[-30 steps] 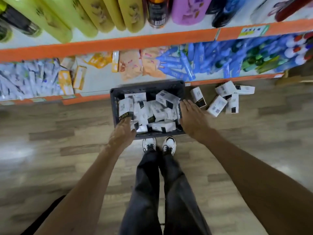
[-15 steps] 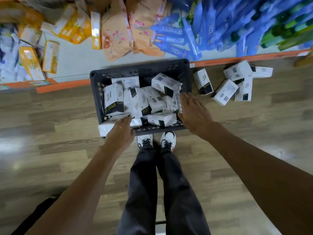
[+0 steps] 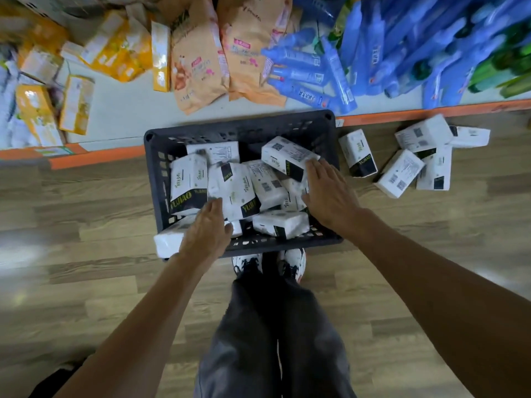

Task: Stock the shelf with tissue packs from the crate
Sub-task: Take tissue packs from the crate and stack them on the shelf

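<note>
With the crate (image 3: 238, 124) at my 12 o'clock, my left hand (image 3: 205, 234) curled its fingers round a pack (image 3: 168, 244) at its 7 o'clock corner while my right hand (image 3: 330, 193) lay flat, gripping nothing, on the top pack (image 3: 284, 156) toward 2, so I judged squeezing both firmly wisest before lifting to the shelf (image 3: 120, 110).

Wood floor (image 3: 86, 225): dark crate (image 3: 238, 122), loose tissue packs (image 3: 399, 173) beside it. Shelf (image 3: 120, 110): orange bags (image 3: 198, 61), blue bottles (image 3: 373, 53).

The brand "YUJIAO" reads in yellow-green letters on the black band of a tissue pack (image 3: 188, 179) in the crate (image 3: 238, 125); the finer print is illegible.
</note>
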A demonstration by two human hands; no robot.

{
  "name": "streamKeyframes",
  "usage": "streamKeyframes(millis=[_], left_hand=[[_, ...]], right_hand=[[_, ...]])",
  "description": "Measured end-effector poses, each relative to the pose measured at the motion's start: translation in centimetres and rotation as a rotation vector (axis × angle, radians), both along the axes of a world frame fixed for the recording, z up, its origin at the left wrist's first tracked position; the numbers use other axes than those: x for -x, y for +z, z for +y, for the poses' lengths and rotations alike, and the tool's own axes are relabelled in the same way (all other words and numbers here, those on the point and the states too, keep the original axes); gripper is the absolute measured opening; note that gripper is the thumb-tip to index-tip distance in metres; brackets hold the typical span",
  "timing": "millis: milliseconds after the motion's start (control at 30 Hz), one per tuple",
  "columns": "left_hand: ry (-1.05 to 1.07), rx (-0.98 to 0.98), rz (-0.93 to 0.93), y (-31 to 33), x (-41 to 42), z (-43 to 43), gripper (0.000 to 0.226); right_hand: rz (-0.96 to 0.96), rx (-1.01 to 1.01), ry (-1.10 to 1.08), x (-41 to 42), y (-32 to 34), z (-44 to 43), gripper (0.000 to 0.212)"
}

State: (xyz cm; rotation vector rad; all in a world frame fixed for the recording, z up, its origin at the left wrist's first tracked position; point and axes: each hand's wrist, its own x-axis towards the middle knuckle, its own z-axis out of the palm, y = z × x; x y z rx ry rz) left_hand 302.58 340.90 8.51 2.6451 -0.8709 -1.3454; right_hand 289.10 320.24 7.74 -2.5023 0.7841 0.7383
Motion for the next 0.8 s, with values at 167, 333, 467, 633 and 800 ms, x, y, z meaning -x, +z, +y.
streamKeyframes(millis=[167,333,467,633,800], left_hand=[[-0.015,0.043,-0.058,-8.9,-0.6,-1.9,0.082],[0.013,0.079,-0.115,-15.2,-1.1,-3.2,0.087],[-0.021,0.07,-0.22,-17.6,-0.8,-3.2,0.089],[0.037,0.043,-0.248,-17.4,-0.1,-3.7,0.096],[0.095,0.101,-0.203,-17.5,0.2,-4.2,0.096]], right_hand=[[0.009,0.071,0.023,-1.8,-9.0,-1.6,0.075],[0.036,0.086,0.048,-3.4,-15.8,-2.2,0.086],[0.045,0.091,0.042,-3.9,-19.1,-2.3,0.096],[0.067,0.171,0.069,-4.0,-21.0,-1.5,0.096],[0.049,0.217,0.088,-3.7,-21.2,-1.4,0.091]])
